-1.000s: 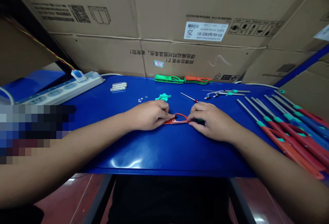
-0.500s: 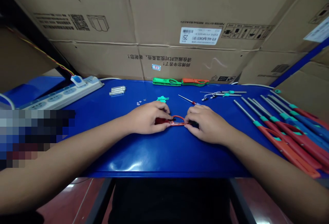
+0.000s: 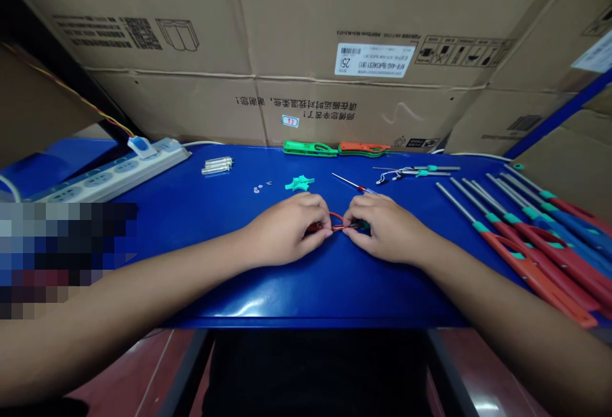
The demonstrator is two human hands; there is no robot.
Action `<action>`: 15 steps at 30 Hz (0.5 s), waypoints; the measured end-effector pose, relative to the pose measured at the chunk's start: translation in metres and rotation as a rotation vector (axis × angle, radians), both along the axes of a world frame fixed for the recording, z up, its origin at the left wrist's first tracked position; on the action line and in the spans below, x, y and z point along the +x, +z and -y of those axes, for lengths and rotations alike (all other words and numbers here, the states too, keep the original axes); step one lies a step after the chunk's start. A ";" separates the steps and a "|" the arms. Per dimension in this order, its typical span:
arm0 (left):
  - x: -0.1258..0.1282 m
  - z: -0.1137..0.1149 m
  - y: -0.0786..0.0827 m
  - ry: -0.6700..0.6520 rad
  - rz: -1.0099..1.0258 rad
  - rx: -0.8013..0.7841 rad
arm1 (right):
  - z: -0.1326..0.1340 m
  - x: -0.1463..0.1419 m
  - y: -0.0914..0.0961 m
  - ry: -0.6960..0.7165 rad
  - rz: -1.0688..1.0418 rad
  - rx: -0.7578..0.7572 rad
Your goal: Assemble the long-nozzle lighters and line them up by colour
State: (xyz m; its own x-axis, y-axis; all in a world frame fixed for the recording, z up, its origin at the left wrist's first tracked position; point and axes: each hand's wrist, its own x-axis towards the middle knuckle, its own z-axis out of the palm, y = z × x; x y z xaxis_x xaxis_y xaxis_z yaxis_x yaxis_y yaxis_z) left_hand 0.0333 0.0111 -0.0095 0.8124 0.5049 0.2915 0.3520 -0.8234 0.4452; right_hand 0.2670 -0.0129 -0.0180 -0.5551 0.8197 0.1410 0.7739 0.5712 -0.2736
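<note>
A red plastic lighter handle shell [image 3: 336,221] lies on the blue table [image 3: 306,277] between my two hands. My left hand [image 3: 287,229] is closed over its left end, fingers curled down on it. From the right, my right hand [image 3: 385,226] pinches the other end, where a bit of green shows under the fingers. Only the red loop in the middle is visible; the rest is hidden by my fingers.
Several finished long-nosed lighters [image 3: 526,238] lie in a row at the right. Behind my hands are a teal part [image 3: 299,182], a small red-handled screwdriver [image 3: 351,183], wired metal tubes [image 3: 415,171], green and orange shells [image 3: 335,148], clear tubes [image 3: 217,165] and a power strip [image 3: 115,171]. Cardboard boxes [image 3: 306,53] wall the back.
My hands have drawn closer together over the red shell, so less of it shows. The shell has stayed in about the same spot on the table.
</note>
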 end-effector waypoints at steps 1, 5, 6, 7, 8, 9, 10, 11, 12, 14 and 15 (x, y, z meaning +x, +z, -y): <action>0.001 0.004 0.001 -0.005 0.001 0.005 | 0.000 0.000 0.000 0.000 0.001 -0.003; 0.003 0.012 -0.003 -0.032 -0.055 0.054 | 0.001 0.000 0.000 -0.011 0.016 -0.015; 0.003 0.012 -0.005 -0.054 -0.088 0.091 | 0.002 0.000 0.001 -0.012 0.027 -0.011; 0.002 0.011 -0.006 -0.081 -0.127 0.141 | 0.003 0.000 0.002 -0.010 0.038 -0.003; 0.002 0.011 -0.007 -0.109 -0.167 0.202 | 0.004 0.000 0.003 -0.004 0.048 0.005; 0.001 0.011 -0.008 -0.132 -0.205 0.271 | 0.005 0.000 0.005 0.003 0.057 0.015; 0.001 0.011 -0.009 -0.149 -0.239 0.340 | 0.005 0.000 0.006 0.009 0.063 0.025; 0.002 0.012 -0.009 -0.157 -0.265 0.404 | 0.006 -0.001 0.006 0.010 0.066 0.031; 0.002 0.014 -0.009 -0.156 -0.280 0.457 | 0.006 -0.002 0.007 0.004 0.064 0.036; 0.004 0.017 -0.009 -0.144 -0.286 0.515 | 0.004 -0.005 0.006 -0.029 0.038 0.033; 0.005 0.018 -0.009 -0.140 -0.281 0.523 | 0.003 -0.007 0.004 -0.052 0.014 0.022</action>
State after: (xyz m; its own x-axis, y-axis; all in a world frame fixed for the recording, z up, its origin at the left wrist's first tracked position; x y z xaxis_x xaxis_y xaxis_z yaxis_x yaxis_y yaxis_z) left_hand 0.0381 -0.0069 -0.0182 0.9426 0.2352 0.2369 0.2697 -0.9548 -0.1249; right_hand 0.2596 -0.0155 -0.0136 -0.5141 0.8442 0.1520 0.8064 0.5360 -0.2498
